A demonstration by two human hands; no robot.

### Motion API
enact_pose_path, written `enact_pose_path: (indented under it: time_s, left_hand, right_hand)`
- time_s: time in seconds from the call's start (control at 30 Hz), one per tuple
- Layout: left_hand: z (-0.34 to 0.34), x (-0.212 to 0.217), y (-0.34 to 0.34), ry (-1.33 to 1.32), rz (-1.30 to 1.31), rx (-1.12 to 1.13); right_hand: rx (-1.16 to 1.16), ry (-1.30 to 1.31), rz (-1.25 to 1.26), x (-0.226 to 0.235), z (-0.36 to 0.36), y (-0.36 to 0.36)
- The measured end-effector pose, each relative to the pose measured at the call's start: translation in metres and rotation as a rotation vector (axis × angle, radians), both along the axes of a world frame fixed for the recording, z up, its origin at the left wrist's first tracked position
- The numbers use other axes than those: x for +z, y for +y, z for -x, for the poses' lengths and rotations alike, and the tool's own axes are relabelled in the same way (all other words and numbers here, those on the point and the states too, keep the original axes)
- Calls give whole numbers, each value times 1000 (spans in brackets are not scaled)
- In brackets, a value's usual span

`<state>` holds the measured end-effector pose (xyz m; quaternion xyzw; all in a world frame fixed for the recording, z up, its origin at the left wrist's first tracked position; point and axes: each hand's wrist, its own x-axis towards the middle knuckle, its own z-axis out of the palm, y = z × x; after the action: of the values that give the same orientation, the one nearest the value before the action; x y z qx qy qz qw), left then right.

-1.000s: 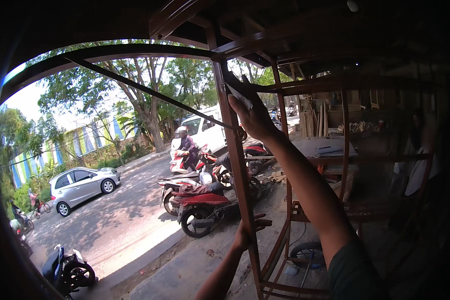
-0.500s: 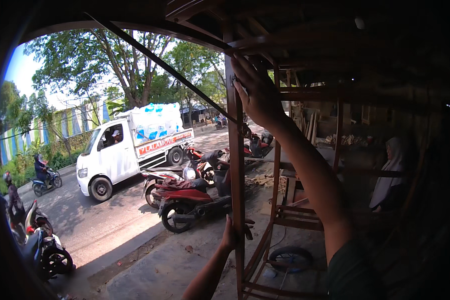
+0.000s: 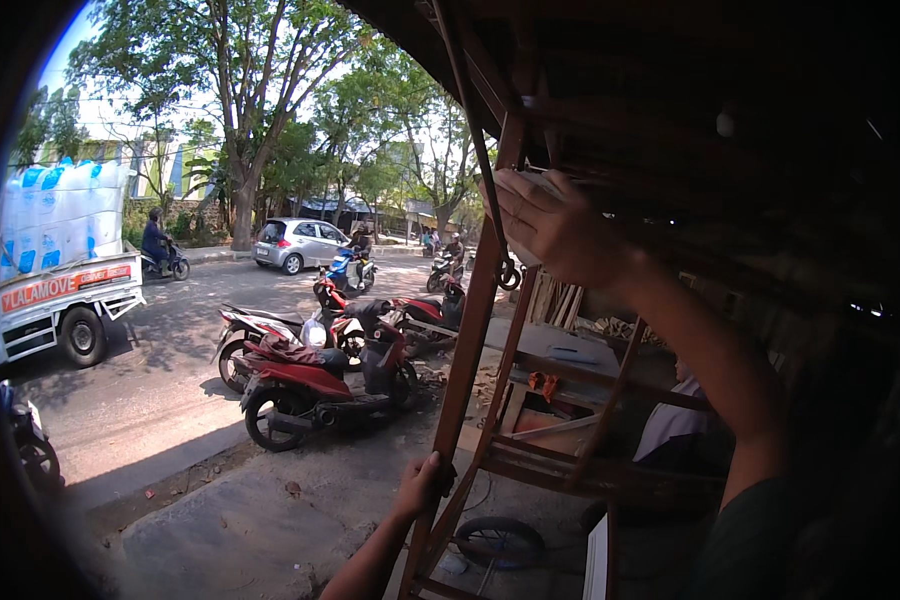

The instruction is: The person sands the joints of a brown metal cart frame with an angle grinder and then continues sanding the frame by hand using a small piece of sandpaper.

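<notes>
"Where's the brown wooden post (image 3: 467, 360)?"

"Right before us, slanting up past both hands. The left hand (image 3: 425, 485) is wrapped round it low down, thumb nearest us. The right hand (image 3: 550, 220) is up at the top, fingers close together and bent; whether they pinch anything, I can't tell."

"What worries you?"

"That dark thin rod (image 3: 473, 110) coming down beside the right hand. If it swung, I'd expect it to catch those fingers. And should the left grip slip, the post might rock, the upper arm being at such a stretch."

"And the surface?"

"Brown and smooth-looking; a rough edge could leave a splinter, though I see none. Below are the frame's lower rails (image 3: 535, 450) and a spoked wheel (image 3: 500, 541) on grey, littered ground (image 3: 220, 520)."

"Dim in here."

"Very, under this dark roof. Outside it's bright: a red scooter (image 3: 320, 395) parked beside the sunlit road (image 3: 170, 365)."
</notes>
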<state>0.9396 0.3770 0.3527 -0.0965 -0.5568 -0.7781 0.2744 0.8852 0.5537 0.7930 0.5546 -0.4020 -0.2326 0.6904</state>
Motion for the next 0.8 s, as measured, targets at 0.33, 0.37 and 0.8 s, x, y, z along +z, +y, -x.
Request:
enact_pose_path:
  time_s: [0.33,0.37,0.8]
  left_hand:
    - [5,-3,1,-25,25,-43]
    - [4,-4,1,-33,33,-55]
    - [-6,6,0,2,33,-7]
  right_hand:
    - [-2,14,23,31,-7,6]
    - [-17,-12,91,49,-3,8]
    - [-67,106,-165,3,-3,7]
